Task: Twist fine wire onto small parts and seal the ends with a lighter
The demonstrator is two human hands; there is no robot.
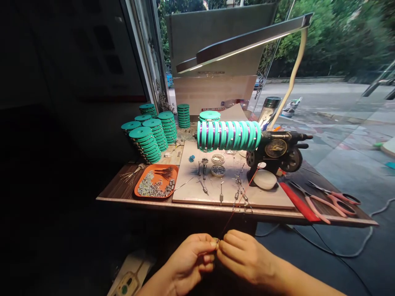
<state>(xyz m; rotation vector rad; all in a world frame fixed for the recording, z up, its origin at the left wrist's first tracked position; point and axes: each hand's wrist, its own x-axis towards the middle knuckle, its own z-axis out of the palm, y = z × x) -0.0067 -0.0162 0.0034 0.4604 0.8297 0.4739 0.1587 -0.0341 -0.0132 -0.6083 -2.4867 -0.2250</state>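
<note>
Barely anything readable on this bench, tbh

The only thing I can sort of make out is a tiny sideways number (178, 154) on the tan board (173, 159) beside the stacks of green spools (148, 144). It looks like "2020", but don't quote me. The round gold badge (275, 148) on the black hand-crank machine (291, 158) has some emblem or lettering, way too small to read. There's a thin strip of print (216, 72) on the grey panel (216, 41) behind the lamp, plus a printed packet (291, 106) further back, both just blur.
</note>
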